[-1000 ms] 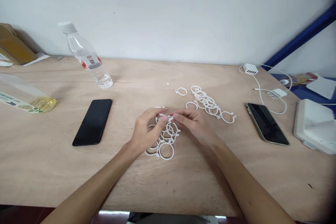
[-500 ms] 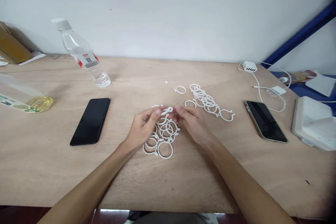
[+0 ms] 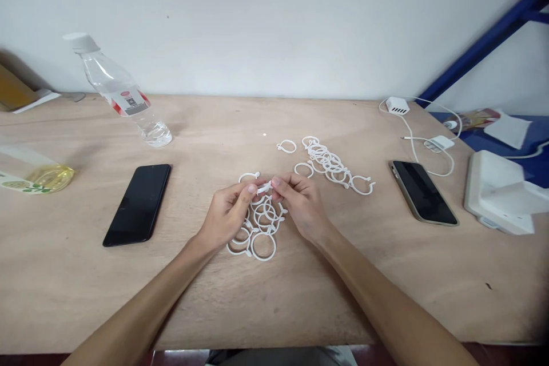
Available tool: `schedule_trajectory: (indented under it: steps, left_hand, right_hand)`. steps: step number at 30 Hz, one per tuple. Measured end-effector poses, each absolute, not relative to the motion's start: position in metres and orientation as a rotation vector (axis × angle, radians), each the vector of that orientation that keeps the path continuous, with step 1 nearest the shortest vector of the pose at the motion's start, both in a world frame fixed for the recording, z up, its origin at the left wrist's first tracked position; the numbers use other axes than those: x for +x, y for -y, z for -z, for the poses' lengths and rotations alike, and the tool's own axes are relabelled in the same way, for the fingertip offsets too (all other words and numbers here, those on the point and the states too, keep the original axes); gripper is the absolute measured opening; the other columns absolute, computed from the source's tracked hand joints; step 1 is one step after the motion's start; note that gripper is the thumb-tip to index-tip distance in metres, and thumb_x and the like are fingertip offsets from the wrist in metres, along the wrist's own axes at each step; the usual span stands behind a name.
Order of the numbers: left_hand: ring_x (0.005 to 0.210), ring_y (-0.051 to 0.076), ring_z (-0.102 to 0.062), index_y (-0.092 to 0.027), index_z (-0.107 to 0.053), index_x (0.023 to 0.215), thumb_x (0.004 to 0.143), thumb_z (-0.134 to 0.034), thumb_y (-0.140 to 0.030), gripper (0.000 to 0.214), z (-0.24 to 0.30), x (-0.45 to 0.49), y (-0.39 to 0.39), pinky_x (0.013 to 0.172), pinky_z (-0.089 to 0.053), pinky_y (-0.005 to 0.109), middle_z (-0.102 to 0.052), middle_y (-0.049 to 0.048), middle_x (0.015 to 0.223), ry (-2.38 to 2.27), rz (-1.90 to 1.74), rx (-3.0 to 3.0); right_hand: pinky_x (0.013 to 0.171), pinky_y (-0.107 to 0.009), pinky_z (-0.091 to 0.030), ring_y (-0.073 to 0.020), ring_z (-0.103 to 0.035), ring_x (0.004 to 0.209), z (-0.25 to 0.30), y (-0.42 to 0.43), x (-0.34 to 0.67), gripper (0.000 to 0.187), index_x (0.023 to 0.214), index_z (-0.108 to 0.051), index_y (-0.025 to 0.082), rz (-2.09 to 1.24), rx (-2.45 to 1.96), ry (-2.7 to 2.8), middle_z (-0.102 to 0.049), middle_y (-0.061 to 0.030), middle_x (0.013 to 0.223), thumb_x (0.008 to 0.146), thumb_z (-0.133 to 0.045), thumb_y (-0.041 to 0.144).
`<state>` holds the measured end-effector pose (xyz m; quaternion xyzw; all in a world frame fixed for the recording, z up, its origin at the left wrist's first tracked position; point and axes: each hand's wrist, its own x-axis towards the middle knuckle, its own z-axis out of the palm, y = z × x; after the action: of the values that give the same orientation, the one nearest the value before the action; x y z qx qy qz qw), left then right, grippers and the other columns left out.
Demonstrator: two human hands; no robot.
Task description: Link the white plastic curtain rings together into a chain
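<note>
A white plastic curtain ring (image 3: 263,187) is held up between both hands, partly covered by the fingers. My left hand (image 3: 225,211) pinches one side of it with thumb and forefinger. The thumb and fingertips of my right hand (image 3: 302,203) are closed on its other end. Beneath the hands lies a loose pile of similar white curtain rings (image 3: 263,246), some overlapping and some hidden by the left hand. To the right of my right hand spreads a second cluster of curtain rings (image 3: 332,167), with a single ring (image 3: 287,146) lying apart at its left.
A black phone (image 3: 138,205) lies left, with a clear water bottle (image 3: 124,94) behind it. Another bottle with yellow liquid (image 3: 47,177) stands far left. On the right are a cased phone (image 3: 424,193), white chargers with cables (image 3: 397,106) and a white stand (image 3: 497,189).
My right thumb and fingertips have moved left onto the end of the curtain ring, covering its eyelet. The camera view has turned slightly to the right.
</note>
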<state>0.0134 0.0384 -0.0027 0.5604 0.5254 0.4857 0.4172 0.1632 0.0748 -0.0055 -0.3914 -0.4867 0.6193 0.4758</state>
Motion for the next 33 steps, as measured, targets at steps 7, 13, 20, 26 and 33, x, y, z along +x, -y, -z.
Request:
schedule_trajectory:
  steps: [7,13,20,26,33]
  left_hand:
    - [0.080,0.022,-0.068,-0.012,-0.074,0.103,0.085,-0.053,-0.059,0.054,0.001,0.014,-0.041,0.070,-0.052,0.028,-0.076,0.0088,0.089,-1.402,-1.265,1.362]
    - [0.087,0.023,-0.069,-0.011,-0.073,0.103,0.084,-0.052,-0.060,0.057,0.001,0.014,-0.042,0.077,-0.053,0.030,-0.076,0.0106,0.096,-1.424,-1.273,1.338]
    - [0.095,0.024,-0.069,-0.013,-0.070,0.109,0.090,-0.047,-0.054,0.050,0.005,0.014,-0.042,0.085,-0.052,0.033,-0.075,0.0101,0.104,-1.430,-1.228,1.360]
    - [0.120,0.026,-0.053,-0.020,-0.070,0.107,0.084,-0.061,-0.031,0.027,0.007,0.007,-0.042,0.107,-0.035,0.045,-0.066,0.0098,0.121,-1.594,-1.281,1.824]
    - [0.111,0.025,-0.060,-0.018,-0.060,0.125,0.083,-0.063,-0.038,0.046,0.007,0.010,-0.040,0.097,-0.045,0.039,-0.064,0.0122,0.123,-1.366,-1.268,1.551]
  right_hand:
    - [0.069,-0.031,-0.044,-0.0166,-0.059,0.069,0.003,-0.093,0.186,0.024,0.075,-0.067,0.019,-0.917,-1.298,1.577,-0.067,-0.0026,0.072,0.085,-0.054,0.036]
    - [0.074,-0.039,-0.044,-0.0286,-0.063,0.086,0.000,-0.104,0.210,0.028,0.097,-0.064,0.019,-0.277,-1.938,1.947,-0.070,-0.0102,0.091,0.076,-0.061,0.038]
    - [0.069,-0.038,-0.043,-0.0283,-0.064,0.083,-0.002,-0.106,0.215,0.019,0.098,-0.060,0.022,-0.333,-1.948,2.028,-0.070,-0.0074,0.084,0.083,-0.052,0.027]
    - [0.063,-0.029,-0.043,-0.0144,-0.058,0.064,-0.005,-0.095,0.203,0.018,0.097,-0.060,0.022,-0.688,-1.337,1.936,-0.068,0.0003,0.076,0.080,-0.060,0.027]
    - [0.059,-0.028,-0.041,-0.0121,-0.052,0.060,-0.009,-0.079,0.189,0.015,0.096,-0.062,0.023,-0.915,-1.002,1.976,-0.067,0.0007,0.077,0.083,-0.063,0.029]
